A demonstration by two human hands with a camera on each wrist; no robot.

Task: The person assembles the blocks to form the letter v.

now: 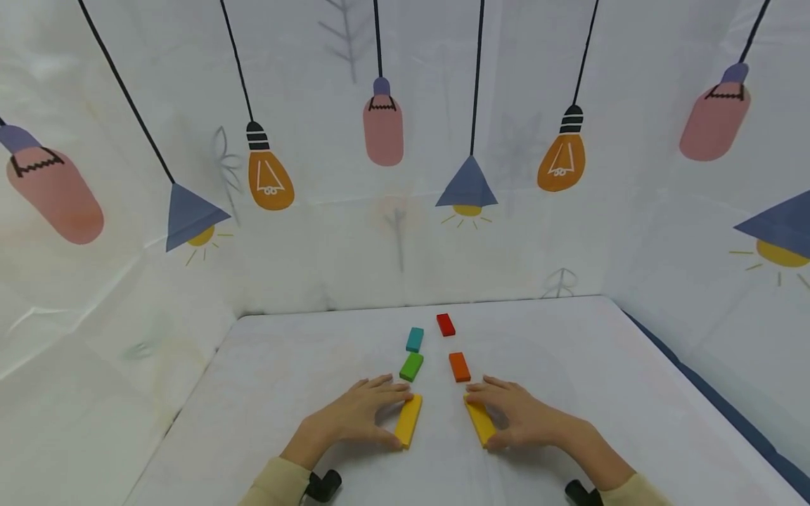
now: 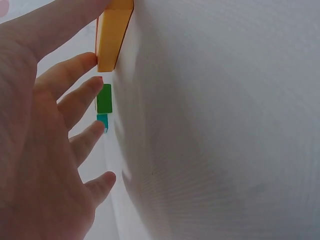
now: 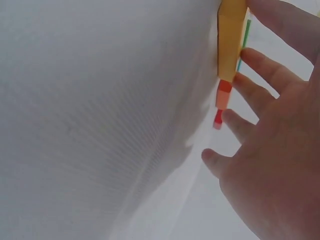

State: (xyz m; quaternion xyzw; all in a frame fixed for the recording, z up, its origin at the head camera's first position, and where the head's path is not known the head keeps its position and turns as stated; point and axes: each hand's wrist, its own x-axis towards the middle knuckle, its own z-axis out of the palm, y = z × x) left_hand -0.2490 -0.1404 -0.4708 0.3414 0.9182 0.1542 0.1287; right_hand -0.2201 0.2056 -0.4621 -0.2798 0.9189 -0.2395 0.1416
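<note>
A flat yellow block lies lengthwise on the white table, and my left hand pinches it by its two ends, thumb at the near end and index finger at the far end. My right hand holds a second yellow block the same way, mirrored. Both blocks angle inward at their far ends, with a gap between them. In the left wrist view the other fingers spread beside the yellow block. The right wrist view shows the index and middle fingertips against its yellow block.
Beyond the left yellow block lie a green block and a teal block. An orange block and a red block line up beyond the right one. A white sheet printed with lamps hangs behind the table.
</note>
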